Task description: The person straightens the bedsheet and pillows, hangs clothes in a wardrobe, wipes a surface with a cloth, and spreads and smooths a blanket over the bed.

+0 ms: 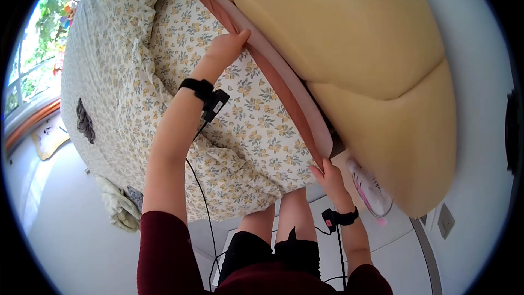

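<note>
A bed sheet (267, 114) with yellow and grey flowers covers the mattress. A reddish-brown cloth band (278, 90) runs along its edge beside the yellow headboard, with a pale pink mattress side (305, 106) showing next to it. My left hand (228, 48) is closed on the sheet's edge, about midway along the band. At the near corner, my right hand (331, 182) pinches the edge where sheet and band meet, its thumb on the flowered side. Some of the fingers of both hands are hidden by the cloth.
The padded yellow headboard (376, 38) stands along the right. A rumpled floral quilt (120, 93) lies to the left, with a dark cloth (84, 122) on it. A light cloth bundle (117, 205) hangs at the bed's edge. Black cables (201, 186) trail from my wristbands.
</note>
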Available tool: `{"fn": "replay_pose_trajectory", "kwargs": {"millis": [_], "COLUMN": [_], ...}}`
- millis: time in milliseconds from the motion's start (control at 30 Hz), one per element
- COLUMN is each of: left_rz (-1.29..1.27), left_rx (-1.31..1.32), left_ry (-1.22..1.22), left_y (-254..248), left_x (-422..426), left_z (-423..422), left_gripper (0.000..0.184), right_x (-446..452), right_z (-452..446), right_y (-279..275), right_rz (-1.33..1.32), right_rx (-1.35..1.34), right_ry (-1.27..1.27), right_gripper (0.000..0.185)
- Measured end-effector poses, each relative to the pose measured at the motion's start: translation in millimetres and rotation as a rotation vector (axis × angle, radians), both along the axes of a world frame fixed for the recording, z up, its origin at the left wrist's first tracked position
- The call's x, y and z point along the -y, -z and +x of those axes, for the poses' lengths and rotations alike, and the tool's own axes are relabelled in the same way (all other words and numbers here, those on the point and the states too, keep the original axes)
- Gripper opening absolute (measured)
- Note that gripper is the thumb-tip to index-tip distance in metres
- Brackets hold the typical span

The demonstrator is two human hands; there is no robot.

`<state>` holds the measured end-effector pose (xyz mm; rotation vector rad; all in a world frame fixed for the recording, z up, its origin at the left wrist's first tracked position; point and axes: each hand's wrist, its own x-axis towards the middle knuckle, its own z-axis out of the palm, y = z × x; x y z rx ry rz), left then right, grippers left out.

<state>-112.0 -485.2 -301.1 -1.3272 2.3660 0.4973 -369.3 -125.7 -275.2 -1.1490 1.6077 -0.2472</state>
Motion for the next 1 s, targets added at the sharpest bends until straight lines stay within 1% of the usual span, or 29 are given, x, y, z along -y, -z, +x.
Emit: {"fn": "replay_pose_trajectory", "kwargs": {"millis": [33, 100, 133, 200, 267, 300, 333, 367, 400, 467, 533, 600, 667, 700, 767, 800, 867, 900, 967, 1000], "left_rz": [-0.006, -0.175, -0.180, -0.301, -0.293, -0.306, -0.321, -0.339, -0.345, -0.343, -0.368, -0.361, -0.446, -0.446, -0.332, -0.336, -0.362, -0.368, -0.231, -0.242], "left_rx": [0.011, -0.406, -0.395, -0.508, -0.497, -0.540, -0.586, -0.576, -0.581, -0.617, -0.602, -0.586, -0.620, -0.629, -0.558, -0.561, -0.494, -0.494, -0.451, -0.443], "left_ry": [0.001, -0.090, -0.086, -0.100, -0.145, -0.163, -0.184, -0.215, -0.244, -0.252, -0.252, -0.244, -0.247, -0.246, -0.327, -0.321, -0.339, -0.333, -0.219, -0.218], "left_y": [1, 8, 12, 16, 28, 40, 50, 54, 55, 56, 62, 74, 81, 83, 84, 75, 53, 51, 58, 56], "left_x": [2, -5, -7, -21, -23, -26, -30, -38, -36, -33, -25, -29, -37, -41, -52, -65, -108, -126, -151, -149], "left_z": [1, 5, 7, 5, -1, -1, 1, 1, 4, 7, 4, 3, -3, -4, -7, -12, -25, -29, -33, -34], "left_gripper": [0.025, 0.019, 0.019, 0.019, 0.019, 0.017, 0.016, 0.015, 0.014, 0.015, 0.016, 0.017, 0.021, 0.021, 0.038, 0.038, 0.065, 0.065, 0.080, 0.080], "right_x": [2, 1, -2, -13, -17, -19, -20, -22, -15, -9, -8, -13, -19, -18, -16, -16, -16, -11, 1, -1], "right_z": [-5, -14, -16, -16, -18, -17, -13, -9, -6, -1, 0, 5, 11, 16, 27, 37, 54, 55, 60, 57], "right_y": [0, 2, 4, 20, 31, 39, 53, 61, 66, 74, 94, 93, 84, 75, 57, 51, 41, 39, 42, 49], "right_rz": [-0.052, -0.108, -0.149, -0.176, -0.163, -0.157, -0.185, -0.209, -0.213, -0.230, -0.236, -0.210, -0.195, -0.197, -0.411, -0.415, -0.434, -0.440, -0.116, -0.125], "right_rx": [-0.016, -0.024, -0.047, -0.073, -0.138, -0.146, -0.226, -0.306, -0.316, -0.426, -0.450, -0.478, -0.477, -0.485, -0.648, -0.650, -0.475, -0.474, -0.355, -0.345], "right_ry": [0.030, 0.061, 0.068, 0.060, 0.131, 0.115, 0.119, 0.116, 0.091, 0.105, 0.103, 0.111, 0.170, 0.172, -0.069, -0.062, -0.171, -0.165, 0.069, 0.069], "right_gripper": [0.033, 0.032, 0.029, 0.027, 0.023, 0.023, 0.022, 0.021, 0.021, 0.022, 0.023, 0.025, 0.037, 0.037, 0.050, 0.050, 0.065, 0.065, 0.075, 0.075]}}
